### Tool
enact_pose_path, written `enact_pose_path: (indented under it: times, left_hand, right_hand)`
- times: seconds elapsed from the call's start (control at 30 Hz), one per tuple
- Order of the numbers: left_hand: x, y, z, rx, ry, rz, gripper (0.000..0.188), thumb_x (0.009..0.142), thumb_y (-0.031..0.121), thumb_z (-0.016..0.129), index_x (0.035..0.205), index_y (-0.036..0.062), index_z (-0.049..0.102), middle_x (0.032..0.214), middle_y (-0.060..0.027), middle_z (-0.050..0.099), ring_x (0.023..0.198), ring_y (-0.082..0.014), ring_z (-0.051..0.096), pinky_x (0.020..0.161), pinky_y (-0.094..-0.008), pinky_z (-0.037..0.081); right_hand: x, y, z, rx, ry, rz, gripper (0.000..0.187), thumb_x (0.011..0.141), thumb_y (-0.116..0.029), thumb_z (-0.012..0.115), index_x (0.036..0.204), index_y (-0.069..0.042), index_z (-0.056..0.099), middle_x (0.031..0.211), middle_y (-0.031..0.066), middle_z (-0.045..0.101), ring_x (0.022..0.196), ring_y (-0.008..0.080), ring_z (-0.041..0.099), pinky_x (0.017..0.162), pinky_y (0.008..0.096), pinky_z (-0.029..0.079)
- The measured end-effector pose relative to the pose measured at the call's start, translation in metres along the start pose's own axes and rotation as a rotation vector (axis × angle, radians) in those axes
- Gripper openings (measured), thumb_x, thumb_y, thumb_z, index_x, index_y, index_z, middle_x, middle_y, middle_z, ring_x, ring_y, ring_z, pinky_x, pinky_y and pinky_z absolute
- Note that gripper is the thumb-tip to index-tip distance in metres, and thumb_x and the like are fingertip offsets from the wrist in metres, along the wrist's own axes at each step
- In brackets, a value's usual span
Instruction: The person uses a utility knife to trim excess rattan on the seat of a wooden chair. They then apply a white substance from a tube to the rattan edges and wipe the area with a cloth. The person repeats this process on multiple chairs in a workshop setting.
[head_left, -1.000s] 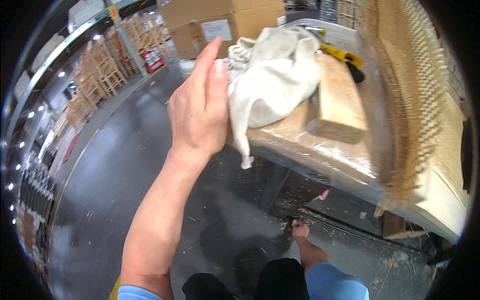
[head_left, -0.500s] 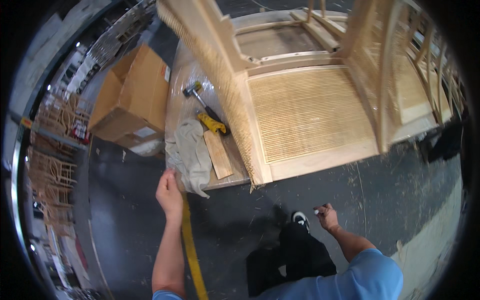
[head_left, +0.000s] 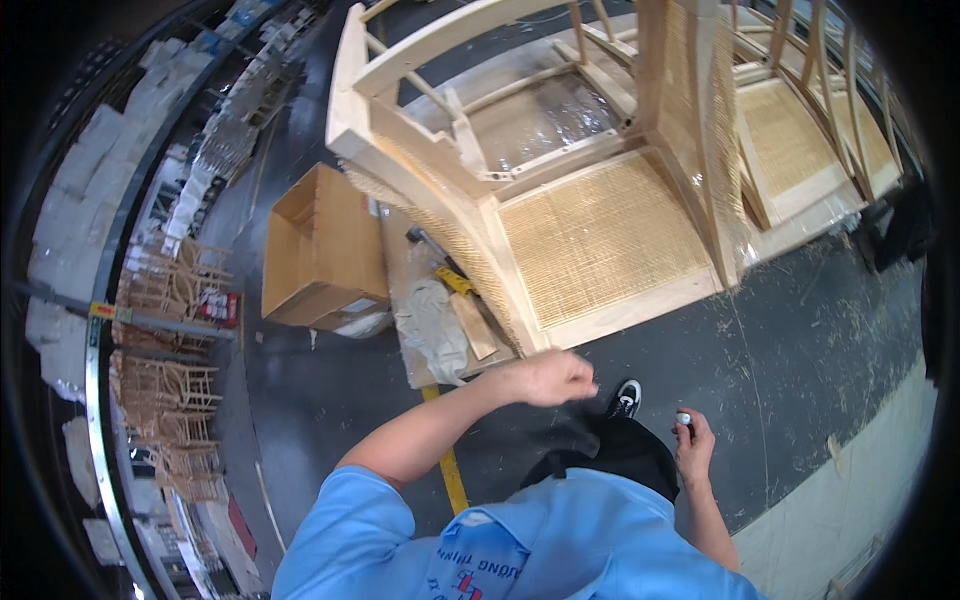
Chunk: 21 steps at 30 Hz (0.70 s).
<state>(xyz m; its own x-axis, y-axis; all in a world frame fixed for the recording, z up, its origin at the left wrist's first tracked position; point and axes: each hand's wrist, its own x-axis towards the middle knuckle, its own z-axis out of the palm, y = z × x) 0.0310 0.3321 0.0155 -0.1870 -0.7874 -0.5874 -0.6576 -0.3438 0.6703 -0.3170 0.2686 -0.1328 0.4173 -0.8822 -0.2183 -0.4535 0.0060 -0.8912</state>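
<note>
Furniture workshop: unfinished wooden chair frames with woven cane seats (head_left: 600, 235) lie on a workbench, more chairs (head_left: 165, 290) are stacked along racks, wood shavings (head_left: 800, 330) litter the concrete floor

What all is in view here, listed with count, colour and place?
chair: one, pale wood with cane seat, lying on the bench
more chairs: at least two, pale wood, upper right
bench: one, wrapped in clear film, centre
box: one, brown cardboard, left of the bench
cloth: one, grey-white, bench edge
block: one, wooden, beside the cloth
stacked chairs: many, wooden, far left
shoe: one, black and white, floor
left hand: fist, by the bench edge
right hand: holds a small white-tipped thing
</note>
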Motion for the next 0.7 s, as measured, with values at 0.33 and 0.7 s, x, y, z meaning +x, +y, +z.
enact_pose_path:
  times: [0.33, 0.7]
  left_hand:
    - [-0.127, -0.193, -0.084, -0.160, 0.806, -0.721, 0.047, 0.092, 0.034, 0.074, 0.129, 0.0079, 0.063, 0.109, -0.0187, 0.072, 0.102, -0.0297, 0.070, 0.088, -0.0425, 0.056]
    - [-0.144, -0.291, -0.081, -0.017, 1.005, -0.708, 0.058, 0.083, 0.019, 0.077, 0.139, 0.0151, 0.061, 0.127, -0.0222, 0.068, 0.121, -0.0384, 0.063, 0.103, -0.0435, 0.051]
  right_hand:
    - [0.040, -0.048, 0.005, 0.058, 0.028, -0.041, 0.026, 0.098, 0.004, 0.054, 0.120, -0.002, 0.066, 0.096, 0.0062, 0.065, 0.079, 0.0123, 0.064, 0.074, 0.0281, 0.054]
    - [0.036, -0.102, 0.084, 0.184, 0.173, 0.074, 0.025, 0.099, -0.003, 0.057, 0.123, -0.004, 0.067, 0.087, 0.0008, 0.065, 0.076, 0.0077, 0.061, 0.067, 0.0239, 0.049]
